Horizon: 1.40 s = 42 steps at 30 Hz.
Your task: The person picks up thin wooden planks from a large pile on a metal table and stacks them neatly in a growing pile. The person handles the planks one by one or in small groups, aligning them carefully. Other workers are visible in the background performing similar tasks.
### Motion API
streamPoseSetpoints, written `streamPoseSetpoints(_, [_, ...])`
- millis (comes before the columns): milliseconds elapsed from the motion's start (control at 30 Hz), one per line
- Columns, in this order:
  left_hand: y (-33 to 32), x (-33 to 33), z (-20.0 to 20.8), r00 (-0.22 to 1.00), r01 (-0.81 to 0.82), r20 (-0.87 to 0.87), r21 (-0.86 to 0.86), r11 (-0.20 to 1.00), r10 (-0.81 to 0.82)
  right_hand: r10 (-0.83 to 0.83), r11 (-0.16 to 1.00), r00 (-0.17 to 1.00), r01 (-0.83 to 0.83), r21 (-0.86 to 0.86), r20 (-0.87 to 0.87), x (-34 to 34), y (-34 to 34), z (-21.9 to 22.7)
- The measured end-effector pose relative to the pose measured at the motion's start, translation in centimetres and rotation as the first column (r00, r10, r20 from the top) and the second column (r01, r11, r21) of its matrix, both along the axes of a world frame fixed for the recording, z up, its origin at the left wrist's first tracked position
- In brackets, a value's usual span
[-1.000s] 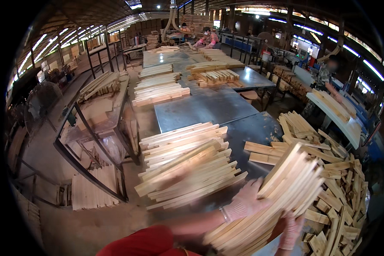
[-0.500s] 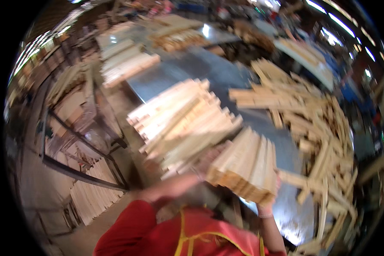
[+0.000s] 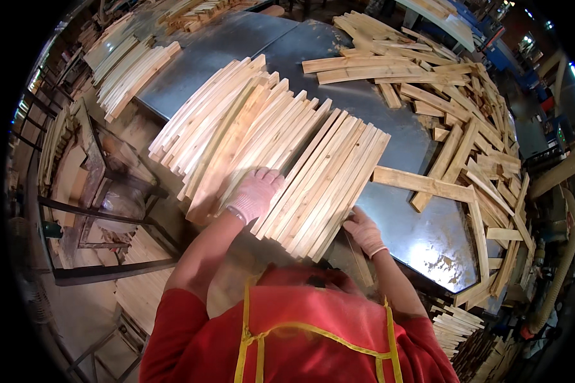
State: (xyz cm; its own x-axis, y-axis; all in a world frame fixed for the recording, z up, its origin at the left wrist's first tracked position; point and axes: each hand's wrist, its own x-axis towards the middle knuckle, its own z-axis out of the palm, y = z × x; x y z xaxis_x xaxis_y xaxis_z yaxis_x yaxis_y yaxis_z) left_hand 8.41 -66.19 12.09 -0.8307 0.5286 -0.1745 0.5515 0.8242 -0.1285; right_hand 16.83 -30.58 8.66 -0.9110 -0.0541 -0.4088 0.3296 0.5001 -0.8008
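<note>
A bundle of long pale wooden strips (image 3: 329,182) lies at the near edge of the metal-topped table, side by side with a wider row of similar strips (image 3: 236,121). My left hand (image 3: 257,191), in a pale pink glove, is closed at the bundle's left side, fingers together and bent over the strips near the narrow gap between the two groups. Against the bundle's right side, close to its near end, my right hand (image 3: 365,231), gloved too, grips with bent fingers partly hidden. The strips' near ends are uneven.
A loose heap of wooden pieces (image 3: 453,121) covers the table's right side; one piece (image 3: 421,185) reaches toward the bundle. More strips (image 3: 134,76) sit at the far left corner. A dark metal frame (image 3: 108,274) stands at my left, and stacked strips (image 3: 453,329) are low at right.
The bundle I was carrying between both hands has come down onto the table beside the row of strips. My left hand has moved from under it to its left side; the view has steadied.
</note>
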Motion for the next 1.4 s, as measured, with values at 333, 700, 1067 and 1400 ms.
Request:
streamPoseSetpoints(333, [8.4,3.4,3.1,0.858,-0.475,0.4,0.383,0.792,0.321,0.164,0.792,0.975,-0.038,-0.61,0.153,-4.7,-4.2,0.2])
streamPoseSetpoints(700, [13.7,2.1,-10.9,0.894,0.224,-0.446,0.549,0.806,0.055,0.209,0.958,0.943,-0.143,-0.25,0.261,-14.0,-1.6,-0.8])
streamPoseSetpoints(1067, [-3.1,-10.0,-13.1,0.909,0.2,-0.413,0.538,0.819,0.049,0.259,0.943,0.874,-0.135,-0.305,0.411,-27.5,-20.1,2.8])
streamPoseSetpoints(1400, [-20.0,-20.3,-2.0,0.93,-0.3,0.273,0.181,0.937,0.245,0.45,0.795,0.893,-0.407,-0.451,-0.011,-39.3,-38.4,3.5])
